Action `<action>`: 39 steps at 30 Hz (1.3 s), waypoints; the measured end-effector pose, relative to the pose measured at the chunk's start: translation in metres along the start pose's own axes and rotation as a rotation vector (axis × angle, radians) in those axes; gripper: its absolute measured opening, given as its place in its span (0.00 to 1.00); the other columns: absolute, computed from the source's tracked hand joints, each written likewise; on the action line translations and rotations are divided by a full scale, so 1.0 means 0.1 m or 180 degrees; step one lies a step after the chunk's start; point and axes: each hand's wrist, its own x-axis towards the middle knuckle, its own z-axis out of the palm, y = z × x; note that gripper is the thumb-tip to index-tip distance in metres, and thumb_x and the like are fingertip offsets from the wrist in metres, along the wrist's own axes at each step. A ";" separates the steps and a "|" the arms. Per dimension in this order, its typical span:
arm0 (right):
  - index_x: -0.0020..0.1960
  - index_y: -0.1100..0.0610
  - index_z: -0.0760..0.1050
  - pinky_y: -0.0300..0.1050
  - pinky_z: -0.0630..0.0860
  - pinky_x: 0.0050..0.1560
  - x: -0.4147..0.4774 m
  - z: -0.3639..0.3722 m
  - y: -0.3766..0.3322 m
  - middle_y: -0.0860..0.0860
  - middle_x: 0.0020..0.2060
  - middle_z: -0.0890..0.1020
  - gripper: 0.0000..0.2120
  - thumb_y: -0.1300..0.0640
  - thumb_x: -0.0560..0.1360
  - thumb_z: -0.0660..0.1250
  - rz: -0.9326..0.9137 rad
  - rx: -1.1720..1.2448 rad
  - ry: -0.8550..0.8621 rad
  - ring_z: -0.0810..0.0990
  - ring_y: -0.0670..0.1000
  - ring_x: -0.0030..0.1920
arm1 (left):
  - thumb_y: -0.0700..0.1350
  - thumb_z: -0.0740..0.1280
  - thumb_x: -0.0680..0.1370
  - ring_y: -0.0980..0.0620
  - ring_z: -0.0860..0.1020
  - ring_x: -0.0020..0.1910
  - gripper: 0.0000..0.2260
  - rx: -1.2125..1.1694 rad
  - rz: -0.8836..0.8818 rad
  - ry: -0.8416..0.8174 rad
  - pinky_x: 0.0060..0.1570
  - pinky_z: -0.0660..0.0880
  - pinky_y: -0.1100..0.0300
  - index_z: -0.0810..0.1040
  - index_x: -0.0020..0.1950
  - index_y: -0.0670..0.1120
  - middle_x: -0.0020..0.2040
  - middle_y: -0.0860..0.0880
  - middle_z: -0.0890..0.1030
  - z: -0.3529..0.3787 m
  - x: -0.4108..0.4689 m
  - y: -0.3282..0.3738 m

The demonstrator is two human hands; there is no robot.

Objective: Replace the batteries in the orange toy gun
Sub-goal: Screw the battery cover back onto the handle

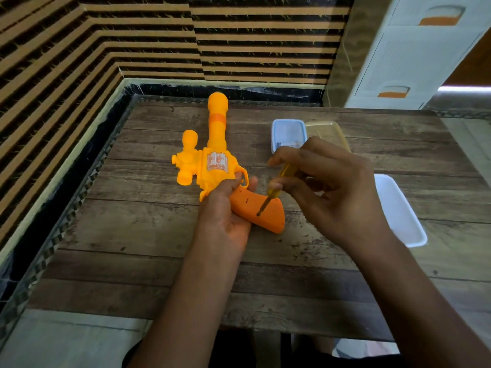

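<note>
The orange toy gun (212,163) lies on the wooden table (148,235) with its barrel pointing away from me and its darker orange grip (263,213) toward me. My left hand (225,208) grips the gun where the grip meets the body, fingers curled near the trigger guard. My right hand (326,187) pinches a yellow-handled screwdriver (276,189). Its metal tip touches the side of the grip, at a small hole. No batteries are visible.
A blue-rimmed clear box (288,131) and a yellowish clear lid or box (329,131) sit at the back right, partly behind my right hand. A white tray (401,211) lies at the right. Striped walls border the table at the left and back.
</note>
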 end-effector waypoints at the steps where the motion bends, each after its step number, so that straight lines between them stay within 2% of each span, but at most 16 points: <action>1: 0.55 0.59 0.85 0.48 0.75 0.37 0.00 0.01 -0.01 0.55 0.38 0.79 0.08 0.61 0.77 0.77 -0.0057 -0.0069 0.0013 0.77 0.50 0.36 | 0.38 0.71 0.78 0.44 0.84 0.58 0.25 -0.0008 0.0001 0.0020 0.36 0.83 0.47 0.74 0.75 0.45 0.70 0.39 0.79 0.00 -0.01 0.00; 3: 0.55 0.59 0.84 0.48 0.75 0.38 0.00 0.02 -0.02 0.53 0.39 0.79 0.08 0.58 0.78 0.76 -0.0093 -0.0142 0.0016 0.76 0.49 0.37 | 0.38 0.71 0.78 0.46 0.83 0.51 0.25 -0.0043 0.0003 0.0005 0.36 0.83 0.48 0.74 0.75 0.44 0.66 0.41 0.80 0.00 -0.01 -0.01; 5: 0.57 0.60 0.83 0.47 0.77 0.40 0.00 0.02 -0.01 0.52 0.43 0.81 0.08 0.59 0.79 0.74 -0.0057 -0.0009 -0.0021 0.79 0.47 0.40 | 0.38 0.71 0.78 0.47 0.84 0.52 0.24 -0.0041 0.0000 -0.0001 0.36 0.83 0.47 0.74 0.74 0.44 0.67 0.42 0.81 0.02 -0.03 0.00; 8: 0.64 0.63 0.80 0.53 0.82 0.55 -0.01 0.00 0.01 0.53 0.57 0.84 0.12 0.67 0.82 0.65 0.0113 0.0664 -0.0286 0.85 0.50 0.57 | 0.37 0.69 0.79 0.47 0.85 0.54 0.22 -0.0068 0.0040 0.0040 0.32 0.82 0.49 0.75 0.74 0.44 0.67 0.42 0.82 0.06 -0.06 0.00; 10: 0.66 0.64 0.79 0.57 0.82 0.60 -0.01 -0.01 0.01 0.54 0.61 0.84 0.18 0.74 0.81 0.62 0.0256 0.0986 -0.0411 0.84 0.52 0.63 | 0.36 0.68 0.79 0.47 0.84 0.54 0.22 -0.0111 0.0038 0.0048 0.29 0.81 0.51 0.75 0.73 0.45 0.66 0.42 0.82 0.08 -0.08 0.00; 14: 0.62 0.65 0.82 0.54 0.85 0.53 0.01 -0.01 -0.01 0.55 0.52 0.86 0.18 0.79 0.78 0.64 0.0234 0.1015 -0.0342 0.87 0.52 0.55 | 0.38 0.68 0.79 0.42 0.83 0.62 0.22 0.0058 0.0017 0.0046 0.34 0.83 0.49 0.75 0.74 0.45 0.65 0.41 0.83 0.03 -0.04 0.00; 17: 0.57 0.62 0.85 0.49 0.84 0.47 0.01 0.00 -0.06 0.52 0.46 0.88 0.09 0.69 0.78 0.73 0.0022 0.0585 -0.0043 0.88 0.45 0.48 | 0.38 0.69 0.79 0.42 0.83 0.63 0.23 0.0065 0.0025 -0.0004 0.52 0.83 0.42 0.75 0.74 0.45 0.66 0.41 0.82 0.01 -0.02 0.00; 19: 0.56 0.60 0.86 0.46 0.82 0.44 0.01 0.01 -0.10 0.51 0.45 0.89 0.09 0.63 0.77 0.77 -0.0120 0.0226 0.0166 0.87 0.44 0.43 | 0.38 0.69 0.79 0.42 0.83 0.63 0.23 0.0057 0.0050 -0.0040 0.60 0.80 0.40 0.74 0.74 0.44 0.67 0.41 0.82 0.00 -0.01 0.01; 22: 0.55 0.60 0.86 0.45 0.81 0.40 0.02 0.05 -0.14 0.50 0.41 0.88 0.10 0.60 0.75 0.78 -0.0198 -0.0096 0.0455 0.85 0.43 0.38 | 0.37 0.67 0.79 0.40 0.83 0.62 0.22 0.0110 0.0066 -0.0072 0.62 0.78 0.37 0.75 0.74 0.44 0.65 0.40 0.83 0.01 -0.01 0.01; 24: 0.54 0.60 0.86 0.47 0.81 0.37 0.02 0.08 -0.16 0.51 0.38 0.88 0.09 0.60 0.75 0.78 -0.0229 -0.0292 0.0604 0.84 0.44 0.36 | 0.37 0.67 0.79 0.39 0.83 0.61 0.22 0.0076 0.0032 -0.0021 0.61 0.78 0.36 0.74 0.74 0.45 0.63 0.40 0.84 0.03 -0.05 0.00; 28: 0.53 0.61 0.86 0.49 0.79 0.34 -0.01 0.12 -0.20 0.51 0.35 0.86 0.09 0.59 0.74 0.78 -0.0325 -0.0550 0.0708 0.83 0.48 0.34 | 0.38 0.67 0.79 0.41 0.85 0.57 0.21 0.0119 0.0023 0.0102 0.43 0.84 0.46 0.75 0.73 0.45 0.60 0.41 0.85 0.08 -0.10 0.01; 32: 0.51 0.61 0.86 0.51 0.78 0.34 -0.01 0.15 -0.18 0.53 0.34 0.84 0.09 0.58 0.74 0.79 -0.0287 -0.0687 0.0744 0.82 0.51 0.33 | 0.39 0.66 0.80 0.42 0.85 0.55 0.20 0.0171 -0.0024 0.0184 0.39 0.82 0.49 0.75 0.73 0.45 0.60 0.41 0.85 0.11 -0.13 0.03; 34: 0.52 0.62 0.85 0.52 0.79 0.36 -0.04 0.14 -0.15 0.54 0.36 0.84 0.09 0.58 0.76 0.78 -0.0218 -0.0528 0.0685 0.82 0.52 0.34 | 0.39 0.67 0.79 0.41 0.85 0.58 0.21 0.0213 0.0025 0.0164 0.42 0.83 0.47 0.75 0.73 0.45 0.62 0.41 0.84 0.09 -0.13 0.03; 36: 0.53 0.62 0.85 0.51 0.80 0.38 -0.09 0.14 -0.17 0.54 0.38 0.85 0.08 0.58 0.77 0.77 -0.0104 -0.0309 0.0685 0.83 0.52 0.37 | 0.38 0.68 0.79 0.40 0.84 0.59 0.21 0.0270 0.0135 0.0152 0.52 0.82 0.42 0.75 0.72 0.44 0.63 0.40 0.84 0.07 -0.15 0.04; 38: 0.54 0.62 0.85 0.50 0.80 0.39 -0.12 0.15 -0.20 0.53 0.40 0.86 0.09 0.57 0.78 0.76 0.0030 -0.0230 0.0885 0.84 0.50 0.39 | 0.37 0.70 0.77 0.40 0.84 0.59 0.21 0.0306 0.0304 0.0121 0.61 0.79 0.38 0.77 0.71 0.44 0.63 0.40 0.84 0.02 -0.14 0.06; 39: 0.54 0.62 0.85 0.49 0.80 0.38 -0.12 0.15 -0.21 0.53 0.41 0.86 0.09 0.57 0.78 0.76 0.0058 -0.0244 0.1086 0.83 0.49 0.38 | 0.36 0.72 0.77 0.42 0.85 0.57 0.22 0.0333 0.0382 0.0166 0.61 0.79 0.38 0.78 0.70 0.44 0.62 0.41 0.84 0.01 -0.14 0.07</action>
